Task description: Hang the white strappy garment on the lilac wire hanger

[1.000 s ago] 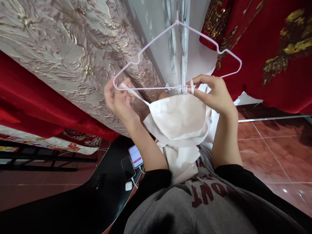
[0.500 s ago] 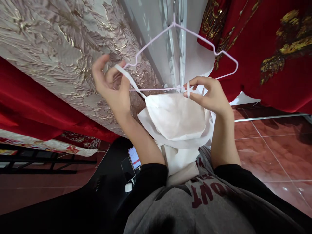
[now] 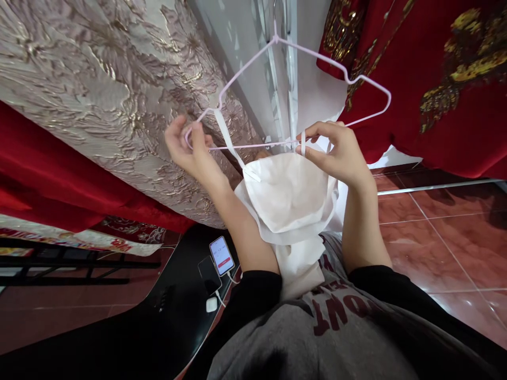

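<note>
A pale pink clothes hanger (image 3: 325, 59) hangs by its hook in front of me. My left hand (image 3: 190, 145) is closed round the hanger's left end. One thin strap (image 3: 225, 132) of a white garment (image 3: 287, 192) loops over the hanger's left arm, in the notch. My right hand (image 3: 330, 148) pinches the other white strap (image 3: 303, 142) between thumb and fingers, close to the hanger's bottom bar. Below the bar the garment droops in folds against my shirt. Its lower part is bunched up.
Embossed beige fabric (image 3: 119, 89) hangs at the left, red fabric with gold decoration (image 3: 396, 95) at the right. Two phones with cables, one lit (image 3: 222, 256), and a white charger (image 3: 211, 304) lie on a black surface (image 3: 158, 327). Red tiles (image 3: 447, 232) cover the floor.
The left strap has gone from my left hand's fingers onto the hanger's notch. My left hand has moved down and closed on the hanger's end. My right hand still pinches its strap.
</note>
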Demonstrator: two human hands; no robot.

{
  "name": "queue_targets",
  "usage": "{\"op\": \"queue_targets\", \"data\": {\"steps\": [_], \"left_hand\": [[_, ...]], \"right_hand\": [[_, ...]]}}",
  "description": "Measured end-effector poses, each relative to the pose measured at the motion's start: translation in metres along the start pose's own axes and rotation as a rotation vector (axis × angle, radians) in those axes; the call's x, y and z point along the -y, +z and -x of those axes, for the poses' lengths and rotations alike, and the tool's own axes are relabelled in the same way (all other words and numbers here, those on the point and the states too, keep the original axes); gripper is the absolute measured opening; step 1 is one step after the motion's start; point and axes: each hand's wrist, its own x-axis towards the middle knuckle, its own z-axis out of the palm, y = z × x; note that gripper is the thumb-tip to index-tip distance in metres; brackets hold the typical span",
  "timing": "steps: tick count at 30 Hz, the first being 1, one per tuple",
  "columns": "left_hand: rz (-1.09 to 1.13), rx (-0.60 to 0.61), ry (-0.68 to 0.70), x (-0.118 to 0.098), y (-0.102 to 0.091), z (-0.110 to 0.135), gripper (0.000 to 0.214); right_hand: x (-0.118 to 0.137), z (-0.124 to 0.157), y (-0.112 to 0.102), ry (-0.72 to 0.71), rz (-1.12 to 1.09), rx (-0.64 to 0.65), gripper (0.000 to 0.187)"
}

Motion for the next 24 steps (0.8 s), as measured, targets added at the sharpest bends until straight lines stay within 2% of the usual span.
{"op": "queue_targets", "data": {"steps": [1, 2, 4, 6, 8, 11, 12, 13, 14, 16, 18, 21, 24], "left_hand": [[0.095, -0.132, -0.018, 0.005, 0.003, 0.011, 0.019], [0.170, -0.194, -0.022, 0.009, 0.006, 0.021, 0.019], [0.237, -0.174, 0.010, 0.015, 0.012, 0.036, 0.027], [0.246, -0.126, 0.035, 0.017, 0.014, 0.042, 0.034], [0.249, -0.093, 0.035, 0.018, 0.012, 0.042, 0.036], [0.263, -0.030, 0.049, 0.020, 0.003, 0.036, 0.034], [0.266, -0.012, 0.058, 0.020, 0.001, 0.035, 0.034], [0.266, -0.008, 0.066, 0.019, 0.000, 0.034, 0.034], [0.264, -0.015, 0.068, 0.018, -0.001, 0.033, 0.034], [0.256, -0.057, 0.057, 0.015, 0.000, 0.033, 0.035], [0.235, -0.097, 0.040, 0.012, 0.002, 0.034, 0.037], [0.211, -0.095, 0.012, 0.011, 0.001, 0.033, 0.038], [0.213, -0.069, -0.023, 0.018, -0.005, 0.029, 0.041]], "right_hand": [[0.001, 0.000, 0.001, -0.003, 0.000, -0.004, 0.025], [0.002, 0.000, 0.003, -0.007, -0.002, -0.004, 0.024], [0.002, 0.001, 0.005, -0.016, -0.022, -0.009, 0.021], [-0.004, 0.000, 0.006, -0.027, -0.040, -0.085, 0.018], [-0.017, 0.000, 0.005, -0.027, -0.027, -0.313, 0.017], [-0.052, 0.000, -0.005, -0.003, 0.026, -0.799, 0.020], [-0.065, 0.001, -0.011, -0.003, 0.031, -0.908, 0.021], [-0.078, 0.002, -0.016, -0.012, 0.021, -0.963, 0.021], [-0.089, 0.003, -0.022, -0.017, -0.009, -0.974, 0.021], [-0.106, 0.005, -0.031, 0.005, -0.084, -0.878, 0.019], [-0.112, 0.005, -0.038, 0.019, -0.147, -0.781, 0.023], [-0.099, -0.005, -0.043, -0.037, -0.164, -0.724, 0.027], [-0.071, -0.023, -0.046, -0.033, -0.145, -0.645, 0.024]]}}
